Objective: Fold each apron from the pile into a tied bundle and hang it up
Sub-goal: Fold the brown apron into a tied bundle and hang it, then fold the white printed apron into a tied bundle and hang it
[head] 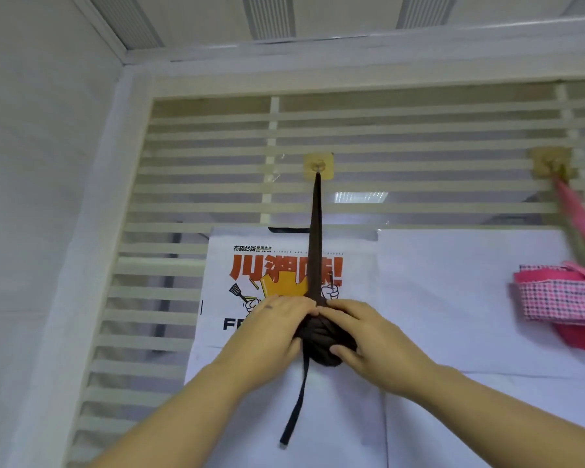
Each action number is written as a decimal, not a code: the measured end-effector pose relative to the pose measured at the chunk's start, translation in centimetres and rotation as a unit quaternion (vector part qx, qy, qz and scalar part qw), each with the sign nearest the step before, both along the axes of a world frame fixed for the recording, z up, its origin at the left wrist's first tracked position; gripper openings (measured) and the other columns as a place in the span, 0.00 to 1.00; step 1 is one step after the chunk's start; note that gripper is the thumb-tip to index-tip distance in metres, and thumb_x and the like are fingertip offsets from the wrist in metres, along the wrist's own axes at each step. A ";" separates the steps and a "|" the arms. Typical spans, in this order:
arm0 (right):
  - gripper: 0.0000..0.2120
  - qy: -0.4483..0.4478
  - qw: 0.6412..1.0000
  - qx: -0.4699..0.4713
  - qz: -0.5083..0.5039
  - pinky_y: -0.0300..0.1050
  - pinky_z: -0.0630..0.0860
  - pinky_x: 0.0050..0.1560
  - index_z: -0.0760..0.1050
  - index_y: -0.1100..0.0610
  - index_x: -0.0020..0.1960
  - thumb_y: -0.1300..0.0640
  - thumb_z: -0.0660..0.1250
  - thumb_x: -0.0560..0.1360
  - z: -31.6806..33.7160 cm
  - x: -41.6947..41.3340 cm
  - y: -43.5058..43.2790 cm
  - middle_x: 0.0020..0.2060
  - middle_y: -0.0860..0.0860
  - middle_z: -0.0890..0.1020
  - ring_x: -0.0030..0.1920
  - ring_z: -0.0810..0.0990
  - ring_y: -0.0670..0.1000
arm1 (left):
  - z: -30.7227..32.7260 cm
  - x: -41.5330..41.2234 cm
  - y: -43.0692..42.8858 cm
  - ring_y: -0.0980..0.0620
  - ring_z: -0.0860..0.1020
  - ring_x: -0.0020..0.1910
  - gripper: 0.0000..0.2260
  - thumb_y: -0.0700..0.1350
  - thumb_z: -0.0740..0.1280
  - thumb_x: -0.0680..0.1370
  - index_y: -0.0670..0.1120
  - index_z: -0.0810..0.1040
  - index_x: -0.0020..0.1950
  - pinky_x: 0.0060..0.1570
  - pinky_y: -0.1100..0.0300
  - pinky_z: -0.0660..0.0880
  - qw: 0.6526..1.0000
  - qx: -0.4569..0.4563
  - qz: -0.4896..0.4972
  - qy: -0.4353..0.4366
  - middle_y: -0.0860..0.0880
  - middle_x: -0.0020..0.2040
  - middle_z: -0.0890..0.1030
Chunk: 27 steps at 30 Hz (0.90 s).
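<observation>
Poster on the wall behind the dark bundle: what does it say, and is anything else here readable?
"川": first big red character on the poster; the next ones, ending in "!", are partly hidden by the strap of the bundle.
"F": black letters lower down; the rest lies under the left hand.
Small black line on top: too small to read.
No other text shows.

You are working in what is looking like an office: a striped frosted-glass partition (419,130) is filling mid-frame, ceiling panels (318,15) are running along the top, a cooking poster (271,268) is hanging lower centre.
</observation>
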State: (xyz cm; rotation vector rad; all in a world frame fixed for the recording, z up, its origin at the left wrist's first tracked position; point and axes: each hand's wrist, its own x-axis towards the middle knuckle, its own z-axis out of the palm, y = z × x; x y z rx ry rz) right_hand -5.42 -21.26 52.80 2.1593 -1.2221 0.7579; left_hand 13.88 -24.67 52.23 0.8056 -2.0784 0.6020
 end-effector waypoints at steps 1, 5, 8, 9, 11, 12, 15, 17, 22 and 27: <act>0.30 0.005 1.000 -0.006 -0.002 0.39 0.61 0.69 0.53 0.44 0.77 0.51 0.63 0.78 -0.5 -0.1 0.1 0.74 0.42 0.58 0.73 0.56 0.45 | -0.6 -0.2 0.2 0.57 0.63 0.70 0.20 0.41 0.63 0.77 0.56 0.68 0.68 0.74 0.58 0.55 1.000 -0.006 0.007 0.004 0.59 0.68 0.70; 0.34 0.026 0.999 -0.030 -0.018 0.38 0.50 0.73 0.48 0.49 0.78 0.51 0.63 0.78 -1.4 0.0 1.2 0.77 0.47 0.53 0.76 0.51 0.48 | -2.9 0.3 1.4 0.60 0.45 0.76 0.28 0.45 0.62 0.79 0.56 0.55 0.77 0.72 0.59 0.34 0.997 -0.034 0.062 0.000 0.60 0.77 0.53; 0.34 0.028 0.998 -0.054 -0.019 0.36 0.43 0.72 0.47 0.48 0.78 0.50 0.62 0.79 -2.5 -0.3 3.2 0.78 0.47 0.49 0.77 0.47 0.49 | -4.9 0.5 3.2 0.61 0.44 0.75 0.31 0.46 0.63 0.78 0.56 0.53 0.77 0.72 0.59 0.34 0.998 -0.034 0.047 0.035 0.59 0.77 0.51; 0.34 0.024 0.998 -0.051 -0.013 0.36 0.43 0.71 0.47 0.48 0.78 0.51 0.62 0.79 -3.2 -0.6 4.2 0.78 0.47 0.49 0.77 0.47 0.49 | -5.6 0.4 4.1 0.60 0.46 0.76 0.31 0.46 0.64 0.78 0.56 0.53 0.77 0.73 0.59 0.36 0.998 -0.028 0.042 0.038 0.59 0.77 0.52; 0.32 0.022 0.999 -0.046 -0.004 0.37 0.45 0.72 0.49 0.48 0.77 0.51 0.62 0.79 -4.5 -1.3 5.9 0.77 0.47 0.51 0.77 0.48 0.49 | -6.8 -0.1 5.7 0.58 0.52 0.76 0.29 0.46 0.65 0.78 0.56 0.56 0.76 0.75 0.57 0.41 0.998 -0.029 0.026 0.045 0.58 0.76 0.57; 0.32 0.024 0.999 -0.038 0.004 0.38 0.48 0.72 0.52 0.48 0.77 0.51 0.63 0.78 -5.6 -1.7 7.0 0.77 0.48 0.53 0.76 0.50 0.49 | -7.7 -0.5 6.8 0.56 0.57 0.75 0.28 0.45 0.65 0.78 0.55 0.59 0.76 0.75 0.56 0.45 0.998 -0.020 0.018 0.048 0.57 0.75 0.61; 0.27 -0.002 0.999 0.009 0.034 0.39 0.58 0.69 0.61 0.49 0.75 0.52 0.64 0.78 -8.1 -2.4 10.0 0.72 0.48 0.66 0.72 0.62 0.49 | -10.1 -2.1 9.6 0.53 0.70 0.65 0.21 0.44 0.64 0.77 0.50 0.69 0.70 0.69 0.53 0.63 0.997 0.010 -0.019 0.075 0.53 0.67 0.72; 0.22 -0.029 0.993 0.103 0.041 0.42 0.67 0.65 0.67 0.48 0.71 0.52 0.64 0.78 -11.5 -3.5 12.7 0.64 0.46 0.76 0.64 0.71 0.47 | -13.6 -4.0 12.3 0.55 0.75 0.57 0.15 0.44 0.63 0.78 0.51 0.74 0.65 0.60 0.55 0.71 0.991 0.095 -0.042 0.088 0.55 0.60 0.76; 0.14 -0.054 0.944 0.323 0.029 0.32 0.72 0.46 0.77 0.52 0.61 0.56 0.65 0.76 -22.8 -7.2 19.1 0.47 0.46 0.82 0.48 0.80 0.47 | -25.6 -8.5 18.6 0.57 0.79 0.47 0.12 0.49 0.60 0.74 0.55 0.78 0.54 0.51 0.52 0.76 0.951 0.297 -0.047 0.071 0.58 0.49 0.81; 0.14 -0.048 0.874 0.483 -0.024 0.39 0.72 0.51 0.77 0.52 0.62 0.56 0.63 0.78 -34.7 -11.5 24.7 0.54 0.48 0.81 0.51 0.79 0.48 | -38.2 -11.7 24.8 0.54 0.76 0.46 0.11 0.44 0.61 0.80 0.49 0.78 0.60 0.47 0.60 0.72 0.879 0.477 -0.016 0.000 0.53 0.53 0.80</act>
